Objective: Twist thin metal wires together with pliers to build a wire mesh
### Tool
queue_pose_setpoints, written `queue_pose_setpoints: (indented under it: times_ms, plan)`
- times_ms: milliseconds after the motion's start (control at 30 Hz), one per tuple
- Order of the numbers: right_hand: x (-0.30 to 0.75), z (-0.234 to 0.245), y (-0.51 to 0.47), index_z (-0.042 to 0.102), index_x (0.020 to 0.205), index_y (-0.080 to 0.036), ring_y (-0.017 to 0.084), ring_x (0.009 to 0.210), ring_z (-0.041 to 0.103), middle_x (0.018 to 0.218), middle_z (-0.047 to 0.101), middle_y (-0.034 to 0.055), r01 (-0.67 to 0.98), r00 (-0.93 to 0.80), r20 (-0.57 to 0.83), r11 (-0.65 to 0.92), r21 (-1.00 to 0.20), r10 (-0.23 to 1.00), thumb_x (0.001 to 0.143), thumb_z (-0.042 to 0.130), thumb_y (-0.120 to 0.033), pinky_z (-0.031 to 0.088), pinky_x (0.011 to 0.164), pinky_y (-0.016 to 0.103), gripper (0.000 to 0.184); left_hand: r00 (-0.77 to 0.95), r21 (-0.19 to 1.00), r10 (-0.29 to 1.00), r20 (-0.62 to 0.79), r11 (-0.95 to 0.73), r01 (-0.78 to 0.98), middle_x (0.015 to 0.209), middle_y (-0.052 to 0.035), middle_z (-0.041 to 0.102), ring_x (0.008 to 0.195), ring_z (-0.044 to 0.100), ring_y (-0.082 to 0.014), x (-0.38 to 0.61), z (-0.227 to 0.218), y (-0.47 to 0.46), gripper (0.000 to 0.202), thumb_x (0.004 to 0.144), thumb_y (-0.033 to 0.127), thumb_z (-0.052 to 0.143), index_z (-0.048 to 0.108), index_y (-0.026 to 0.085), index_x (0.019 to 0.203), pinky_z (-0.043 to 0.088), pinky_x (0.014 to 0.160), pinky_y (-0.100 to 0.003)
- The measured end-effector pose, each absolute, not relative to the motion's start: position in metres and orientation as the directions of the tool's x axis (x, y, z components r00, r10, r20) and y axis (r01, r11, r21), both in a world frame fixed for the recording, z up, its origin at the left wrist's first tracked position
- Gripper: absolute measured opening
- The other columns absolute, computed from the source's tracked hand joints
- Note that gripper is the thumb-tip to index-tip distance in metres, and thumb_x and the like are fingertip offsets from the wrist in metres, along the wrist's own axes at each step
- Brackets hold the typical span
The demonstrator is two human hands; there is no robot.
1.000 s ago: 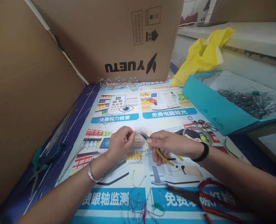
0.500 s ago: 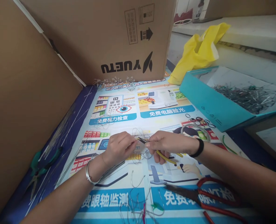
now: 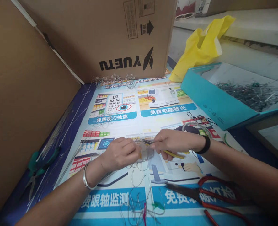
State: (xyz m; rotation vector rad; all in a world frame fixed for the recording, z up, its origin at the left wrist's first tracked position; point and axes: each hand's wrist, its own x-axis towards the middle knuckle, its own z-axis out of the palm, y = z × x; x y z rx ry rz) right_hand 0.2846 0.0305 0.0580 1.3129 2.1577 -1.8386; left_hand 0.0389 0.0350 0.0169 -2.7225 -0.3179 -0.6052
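Observation:
My right hand (image 3: 169,142) is closed round yellow-handled pliers (image 3: 176,154), their slim jaws pointing left. The jaws are at a piece of thin wire (image 3: 139,138) near the fingertips of my left hand (image 3: 122,153). That hand's fingers are pinched together on the wire; how much of it lies inside the grip is hidden. Thin wire loops (image 3: 142,164) lie under and just below the hands on the printed poster sheet (image 3: 120,201). Closer to me are several bent wire pieces (image 3: 139,204), with a bit of green and pink among them.
Red-handled scissors (image 3: 202,196) lie at the front right, green-handled pliers (image 3: 37,164) at the left beside long straight wires (image 3: 59,131). A teal box (image 3: 207,103) holds a wire heap. Small rings (image 3: 200,119) lie near it. Cardboard (image 3: 82,37) walls the back and left; a yellow cloth (image 3: 200,47) is behind.
My right hand and the pliers have shifted slightly right, widening the gap between my hands. My left hand has turned and sits a little lower. The whole view has moved slightly.

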Motion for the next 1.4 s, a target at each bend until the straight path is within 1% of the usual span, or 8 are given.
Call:
queue_pose_setpoints:
  times_ms: [67, 133, 200, 367, 567, 733, 1133, 1400]
  plan:
    - [0.283, 0.064, 0.028, 0.054, 0.059, -0.015, 0.013, 0.049, 0.054, 0.055, 0.061, 0.0061, 0.707, -0.602, -0.492, 0.134, -0.694, 0.629, 0.084, 0.04, -0.046, 0.038, 0.049, 0.025, 0.042, 0.902, -0.28, 0.133, 0.411, -0.923, 0.264, 0.072, 0.0005, 0.059, 0.066, 0.053, -0.0123, 0.039, 0.019, 0.033, 0.008, 0.082, 0.012, 0.057, 0.054, 0.019, 0.084, 0.037, 0.055, -0.027]
    - [0.281, 0.069, 0.026, 0.057, 0.061, -0.015, 0.015, 0.054, 0.054, 0.06, 0.062, 0.0078, 0.811, -0.535, -0.407, 0.316, -0.492, 0.741, 0.085, 0.039, -0.043, 0.034, 0.051, 0.026, 0.041, 0.913, -0.269, 0.136, 0.385, -0.93, 0.252, 0.071, 0.0008, 0.058, 0.065, 0.052, -0.012, 0.04, 0.02, 0.031, 0.008, 0.083, 0.013, 0.056, 0.053, 0.019, 0.08, 0.036, 0.055, -0.027]
    - [0.28, 0.07, 0.025, 0.06, 0.064, -0.015, 0.016, 0.057, 0.053, 0.063, 0.063, 0.0081, 0.849, -0.506, -0.343, 0.388, -0.359, 0.791, 0.086, 0.038, -0.043, 0.03, 0.051, 0.027, 0.041, 0.92, -0.243, 0.148, 0.362, -0.938, 0.247, 0.07, 0.0007, 0.057, 0.065, 0.051, -0.0119, 0.04, 0.02, 0.03, 0.008, 0.083, 0.013, 0.055, 0.053, 0.019, 0.078, 0.037, 0.056, -0.027]
    - [0.284, 0.067, 0.027, 0.056, 0.062, -0.017, 0.012, 0.051, 0.05, 0.058, 0.061, 0.0042, 0.767, -0.593, -0.372, 0.361, -0.531, 0.714, 0.09, 0.031, -0.046, 0.029, 0.051, 0.026, 0.048, 0.916, -0.123, 0.214, 0.339, -0.955, 0.269, 0.073, -0.0004, 0.058, 0.069, 0.051, -0.0124, 0.04, 0.014, 0.029, 0.006, 0.085, 0.015, 0.053, 0.055, 0.02, 0.081, 0.039, 0.06, -0.028]
    - [0.284, 0.068, 0.026, 0.055, 0.069, -0.017, 0.012, 0.049, 0.05, 0.06, 0.061, 0.0038, 0.808, -0.563, -0.384, 0.391, -0.441, 0.732, 0.089, 0.037, -0.041, 0.028, 0.05, 0.026, 0.035, 0.889, 0.042, 0.351, 0.295, -0.934, 0.355, 0.074, -0.0015, 0.059, 0.069, 0.049, -0.0138, 0.047, 0.021, 0.021, 0.013, 0.087, 0.013, 0.049, 0.058, 0.018, 0.079, 0.037, 0.061, -0.029]
    - [0.282, 0.068, 0.026, 0.054, 0.063, -0.017, 0.011, 0.046, 0.05, 0.055, 0.06, 0.0035, 0.777, -0.609, -0.465, 0.367, -0.512, 0.642, 0.09, 0.034, -0.04, 0.029, 0.049, 0.025, 0.041, 0.845, 0.183, 0.467, 0.26, -0.883, 0.432, 0.079, -0.0036, 0.061, 0.077, 0.051, -0.0162, 0.053, 0.027, 0.012, 0.014, 0.086, 0.011, 0.048, 0.06, 0.017, 0.081, 0.038, 0.067, -0.031]
    - [0.272, 0.067, 0.03, 0.056, 0.063, -0.017, 0.011, 0.049, 0.048, 0.054, 0.06, 0.003, 0.752, -0.65, -0.425, 0.455, -0.477, 0.63, 0.089, 0.035, -0.038, 0.029, 0.052, 0.026, 0.04, 0.864, 0.023, 0.413, 0.289, -0.905, 0.426, 0.078, -0.0037, 0.061, 0.085, 0.052, -0.0182, 0.051, 0.022, 0.004, 0.014, 0.089, 0.015, 0.047, 0.059, 0.016, 0.082, 0.038, 0.071, -0.033]
    - [0.272, 0.074, 0.035, 0.054, 0.06, -0.016, 0.011, 0.049, 0.052, 0.054, 0.061, 0.0043, 0.774, -0.584, -0.482, 0.269, -0.573, 0.654, 0.09, 0.036, -0.043, 0.035, 0.05, 0.023, 0.044, 0.852, 0.075, 0.417, 0.317, -0.907, 0.415, 0.088, -0.0053, 0.065, 0.088, 0.055, -0.0199, 0.05, 0.021, 0.003, 0.016, 0.087, 0.011, 0.045, 0.06, 0.016, 0.088, 0.041, 0.072, -0.034]
